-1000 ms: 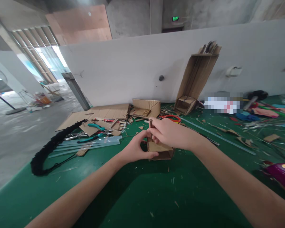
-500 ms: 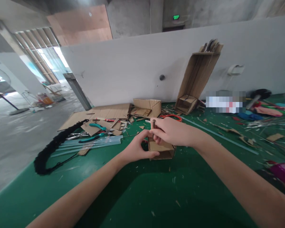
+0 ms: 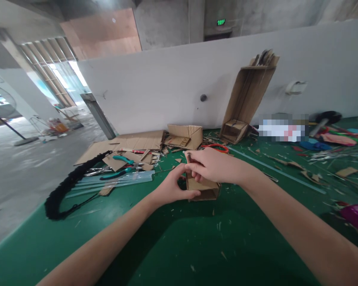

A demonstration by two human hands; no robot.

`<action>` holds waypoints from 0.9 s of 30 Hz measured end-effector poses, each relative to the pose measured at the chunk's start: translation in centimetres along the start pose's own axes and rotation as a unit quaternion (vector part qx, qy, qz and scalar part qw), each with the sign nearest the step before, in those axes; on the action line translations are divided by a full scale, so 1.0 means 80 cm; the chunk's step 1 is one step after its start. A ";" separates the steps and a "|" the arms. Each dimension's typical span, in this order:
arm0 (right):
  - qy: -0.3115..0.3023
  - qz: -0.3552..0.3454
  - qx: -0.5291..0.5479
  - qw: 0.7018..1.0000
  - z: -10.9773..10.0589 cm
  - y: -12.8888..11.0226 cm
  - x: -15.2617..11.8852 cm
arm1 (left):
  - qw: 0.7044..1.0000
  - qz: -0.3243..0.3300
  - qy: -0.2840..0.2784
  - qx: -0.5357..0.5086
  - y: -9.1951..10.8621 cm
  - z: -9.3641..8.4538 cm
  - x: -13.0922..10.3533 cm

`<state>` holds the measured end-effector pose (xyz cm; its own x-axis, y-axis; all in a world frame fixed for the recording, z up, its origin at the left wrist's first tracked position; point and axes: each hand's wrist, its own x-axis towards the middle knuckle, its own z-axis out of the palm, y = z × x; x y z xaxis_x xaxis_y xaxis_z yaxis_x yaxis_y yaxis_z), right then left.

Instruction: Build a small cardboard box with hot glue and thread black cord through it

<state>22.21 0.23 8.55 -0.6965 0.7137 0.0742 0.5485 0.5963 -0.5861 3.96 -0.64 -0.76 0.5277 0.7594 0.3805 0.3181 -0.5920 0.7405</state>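
A small cardboard box point(image 3: 203, 184) lies on the green tabletop in front of me, with one open end facing toward the lower right. My left hand point(image 3: 172, 186) grips its left side, thumb along the near edge and fingers behind. Over the box's top, my right hand point(image 3: 208, 163) is closed around a thin, dark, rod-like tool point(image 3: 189, 157). Only the tool's upper end shows; the fingers hide its lower end, so I cannot tell whether it pierces the cardboard.
Teal-handled pliers point(image 3: 123, 159), clear glue sticks point(image 3: 131, 178) and a black fuzzy strip point(image 3: 62, 190) lie left. Cardboard scraps point(image 3: 146, 141) line the wall. A tall cardboard holder point(image 3: 247, 95) leans behind. Red-handled scissors point(image 3: 219, 147) sit beyond my right hand; a purple object point(image 3: 356, 218) is at right.
The rod-like tool's upper end has tipped to the left and slightly down as my right hand turned a little. My left hand and the box stay nearly in place.
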 end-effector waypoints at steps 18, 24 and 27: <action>0.093 -0.011 -0.016 0.995 -0.003 -0.011 -0.009 | 0.999 0.008 -0.011 0.041 0.001 -0.006 0.001; 0.086 -0.007 0.036 0.996 -0.012 -0.019 -0.008 | 0.998 0.006 -0.011 0.057 0.006 -0.007 0.002; 0.082 -0.016 0.054 0.995 -0.011 -0.017 -0.007 | 0.998 0.012 -0.010 0.053 0.005 -0.005 0.002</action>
<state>22.27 -0.67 9.99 -0.6221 0.7514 0.2199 0.4686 0.5824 -0.6643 3.82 -0.63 -0.18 0.5518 0.7401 0.3844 0.3867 -0.6354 0.6684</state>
